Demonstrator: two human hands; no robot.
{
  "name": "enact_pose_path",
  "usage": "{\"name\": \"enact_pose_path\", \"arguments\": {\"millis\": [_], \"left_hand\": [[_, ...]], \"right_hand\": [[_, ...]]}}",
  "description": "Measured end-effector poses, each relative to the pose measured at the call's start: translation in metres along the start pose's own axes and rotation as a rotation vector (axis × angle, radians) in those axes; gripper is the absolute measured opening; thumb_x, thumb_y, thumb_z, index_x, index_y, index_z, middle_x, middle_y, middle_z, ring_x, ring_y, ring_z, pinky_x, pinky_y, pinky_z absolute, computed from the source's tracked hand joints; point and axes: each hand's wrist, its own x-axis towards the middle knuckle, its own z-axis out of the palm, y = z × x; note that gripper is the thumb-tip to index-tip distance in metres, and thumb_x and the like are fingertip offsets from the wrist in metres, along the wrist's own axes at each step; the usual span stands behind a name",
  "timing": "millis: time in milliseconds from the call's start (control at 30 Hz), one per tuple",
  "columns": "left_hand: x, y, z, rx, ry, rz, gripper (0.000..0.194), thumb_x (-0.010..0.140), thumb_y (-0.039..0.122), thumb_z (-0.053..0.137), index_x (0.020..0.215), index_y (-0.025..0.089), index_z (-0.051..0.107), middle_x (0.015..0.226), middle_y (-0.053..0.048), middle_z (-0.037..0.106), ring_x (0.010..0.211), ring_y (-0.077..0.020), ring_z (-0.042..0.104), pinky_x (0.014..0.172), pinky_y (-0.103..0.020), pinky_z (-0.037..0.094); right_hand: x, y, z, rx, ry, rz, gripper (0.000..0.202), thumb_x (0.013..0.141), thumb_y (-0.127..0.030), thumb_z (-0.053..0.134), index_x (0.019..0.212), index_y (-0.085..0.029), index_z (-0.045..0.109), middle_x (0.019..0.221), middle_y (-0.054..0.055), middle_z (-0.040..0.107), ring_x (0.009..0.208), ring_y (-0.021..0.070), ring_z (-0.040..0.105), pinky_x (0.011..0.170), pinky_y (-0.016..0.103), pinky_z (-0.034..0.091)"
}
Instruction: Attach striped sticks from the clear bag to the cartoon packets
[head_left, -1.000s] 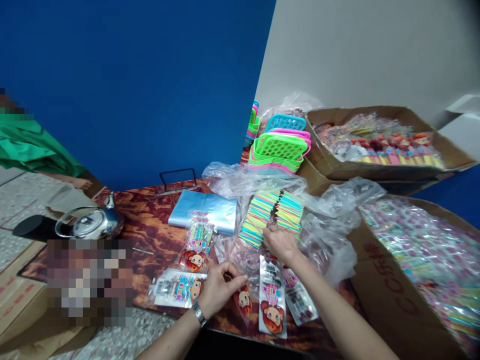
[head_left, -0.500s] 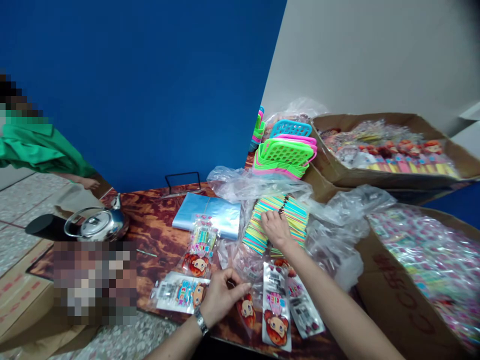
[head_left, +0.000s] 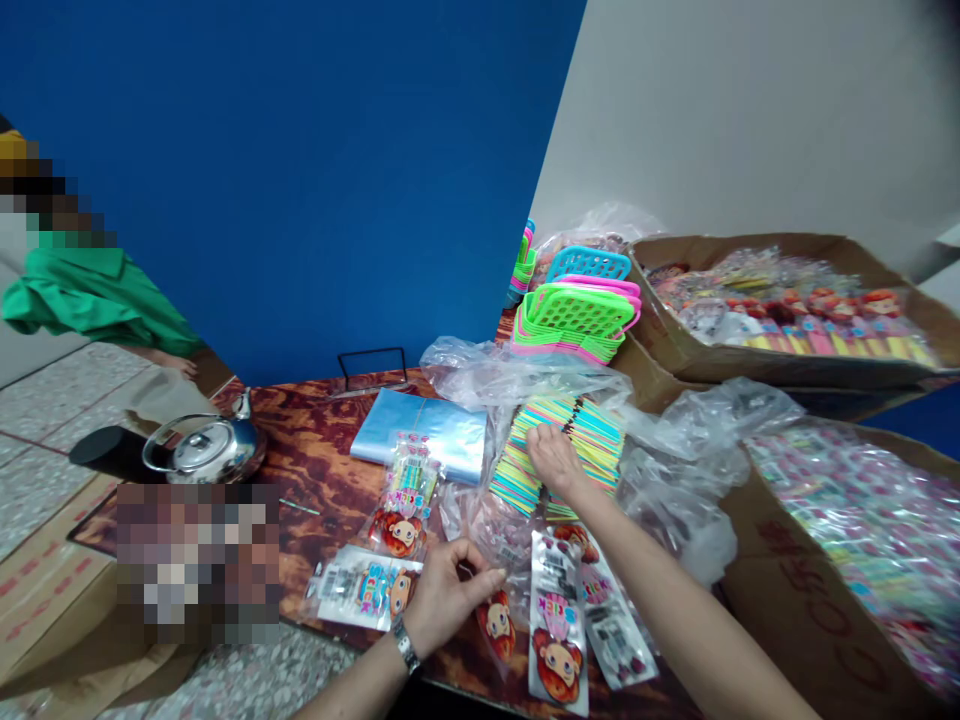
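My left hand (head_left: pixel 454 592) is closed in a pinch at the near edge of the table. Below its thumb hangs a clear packet (head_left: pixel 498 625) printed with a red-haired cartoon figure; the packet's top is hidden by the fingers. My right hand (head_left: pixel 553 458) has its fingers curled down on a pile of thin coloured sticks (head_left: pixel 517 465); how many sticks it grips is hidden. Beside my left hand lie white printed packets (head_left: pixel 352 588) and a see-through packet with sticks inside (head_left: pixel 409 495). More printed packets (head_left: pixel 556 625) lie under my right forearm.
Blue plastic sleeves (head_left: pixel 420 430) and crumpled clear plastic (head_left: pixel 525 370) surround the sticks. Stacked coloured baskets (head_left: pixel 577 310) stand behind. Cardboard boxes (head_left: pixel 787 610) of packets fill the right. A metal kettle (head_left: pixel 206 450) stands left, near a person in a green sleeve (head_left: pixel 97 300).
The view has shifted slightly, so everything sits a little lower and further right. Both hands keep nearly the same places and finger poses. The person at the left has leaned slightly.
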Motion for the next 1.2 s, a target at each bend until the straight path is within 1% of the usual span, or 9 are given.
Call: {"name": "enact_pose_path", "arguments": {"millis": [200,300,500,667,733,833,933,1067,1200], "left_hand": [[0.000,0.003,-0.002,-0.012,0.028,0.002,0.023,0.070,0.031,0.066,0.059,0.014,0.054,0.058,0.000,0.059,0.055,-0.0113,0.052,0.056,-0.022,0.041],[0.001,0.005,-0.002,-0.020,0.041,0.006,0.023,0.070,0.031,0.066,0.059,0.014,0.055,0.058,0.000,0.059,0.054,-0.0110,0.051,0.054,-0.022,0.040],[0.003,0.006,-0.004,-0.054,0.074,-0.013,0.025,0.069,0.031,0.066,0.057,0.014,0.052,0.055,0.001,0.055,0.051,-0.0096,0.048,0.052,-0.021,0.038],[0.007,0.009,-0.006,-0.065,0.115,0.015,0.026,0.069,0.034,0.066,0.058,0.014,0.053,0.055,0.001,0.056,0.053,-0.0103,0.049,0.052,-0.021,0.039],[0.008,0.011,-0.006,-0.046,0.144,0.040,0.025,0.069,0.034,0.066,0.059,0.014,0.054,0.056,0.001,0.057,0.054,-0.0109,0.050,0.055,-0.021,0.041],[0.011,0.012,-0.005,0.023,0.171,0.082,0.023,0.069,0.033,0.066,0.061,0.014,0.056,0.059,0.000,0.059,0.057,-0.0122,0.053,0.058,-0.023,0.042],[0.014,0.012,-0.002,0.123,0.207,0.123,0.021,0.069,0.033,0.066,0.061,0.015,0.058,0.059,0.001,0.060,0.057,-0.0127,0.054,0.059,-0.023,0.042],[0.015,0.015,0.001,0.206,0.232,0.134,0.018,0.069,0.032,0.066,0.061,0.016,0.058,0.058,0.001,0.061,0.055,-0.0127,0.055,0.057,-0.022,0.043],[0.015,0.021,0.002,0.231,0.236,0.155,0.014,0.070,0.028,0.064,0.063,0.016,0.059,0.059,0.001,0.061,0.054,-0.0126,0.055,0.054,-0.021,0.043]], "right_hand": [[0.001,0.007,-0.005,0.312,-0.001,0.059,0.014,0.082,-0.006,0.036,0.085,-0.012,0.049,0.086,0.014,0.056,0.086,0.0231,0.052,0.076,0.034,0.036],[-0.008,0.006,-0.010,0.564,-0.020,0.070,0.012,0.088,-0.018,0.032,0.086,-0.016,0.043,0.073,0.005,0.056,0.070,0.0177,0.056,0.067,0.030,0.040],[-0.044,-0.019,-0.017,1.073,-0.022,0.002,0.034,0.092,-0.046,0.015,0.083,-0.021,0.037,0.068,-0.003,0.048,0.058,0.0094,0.053,0.057,0.023,0.045],[-0.062,-0.040,-0.036,1.732,-0.068,0.057,0.030,0.082,-0.050,0.047,0.083,-0.020,0.043,0.071,-0.003,0.048,0.058,0.0086,0.053,0.056,0.024,0.045],[-0.066,-0.046,-0.050,1.886,-0.020,0.098,0.027,0.080,-0.047,0.053,0.085,-0.021,0.045,0.072,-0.004,0.049,0.059,0.0095,0.053,0.058,0.026,0.046],[-0.071,-0.057,-0.068,1.933,0.207,0.088,0.022,0.082,-0.045,0.051,0.083,-0.023,0.044,0.068,-0.005,0.046,0.065,0.0117,0.055,0.068,0.030,0.048],[-0.076,-0.070,-0.077,1.844,0.384,0.040,0.018,0.088,-0.042,0.042,0.085,-0.024,0.043,0.071,-0.003,0.046,0.076,0.0139,0.056,0.081,0.036,0.045],[-0.082,-0.084,-0.078,1.621,0.487,0.007,0.020,0.092,-0.038,0.033,0.082,-0.023,0.044,0.077,0.000,0.049,0.087,0.0152,0.053,0.089,0.038,0.040],[-0.084,-0.090,-0.075,1.450,0.490,-0.022,0.023,0.093,-0.034,0.031,0.081,-0.022,0.047,0.083,0.001,0.050,0.090,0.0150,0.051,0.092,0.036,0.036]]}}
